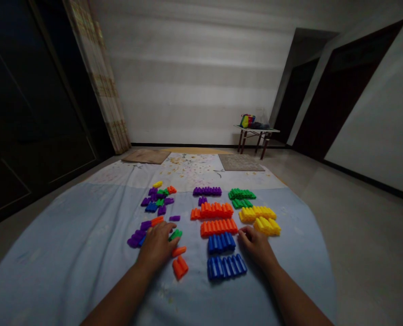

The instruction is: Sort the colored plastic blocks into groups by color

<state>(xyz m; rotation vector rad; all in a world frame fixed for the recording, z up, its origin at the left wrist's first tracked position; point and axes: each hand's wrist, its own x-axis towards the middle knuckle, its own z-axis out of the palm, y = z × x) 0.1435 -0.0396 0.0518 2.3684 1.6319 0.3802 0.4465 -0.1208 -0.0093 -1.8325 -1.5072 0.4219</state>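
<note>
My left hand (158, 244) is low over a loose cluster at left, its thumb and fingers apart around a green plastic piece (176, 234). Beside and partly under it lie purple pieces (136, 238) and a blue one. Single orange pieces (180, 267) are near its thumb. My right hand (257, 244) has its fingers curled together at the right end of an orange row (219, 227); whatever they may hold is hidden. Blue rows (226, 267) lie to its left, yellow stacked pieces (267, 226) just beyond it.
Farther back are a purple row (207, 191), green rows (242, 194), another orange row (216, 210) and a mixed pile (157, 199). A floral cloth (86, 235) covers the rounded table, with two mats (242, 162) at its far edge. A small table (255, 129) stands beyond.
</note>
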